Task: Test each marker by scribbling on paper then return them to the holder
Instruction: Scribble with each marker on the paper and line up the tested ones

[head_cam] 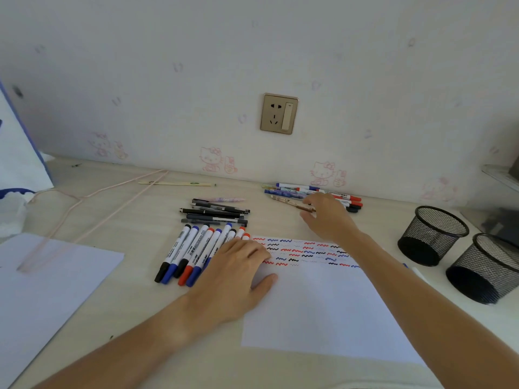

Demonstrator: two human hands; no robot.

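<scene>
The left hand [236, 276] lay flat with straight fingers on the left edge of the scribbled paper [317, 304], holding nothing. The right hand [325, 217] reached toward the pens [297, 192] near the table's [134, 299] back edge, fingers loosely spread; whether it touched one I cannot tell. Capped markers [191, 254] lay beside the paper's left edge. Two mesh holders [432, 234] lay on their sides at the right edge.
</scene>
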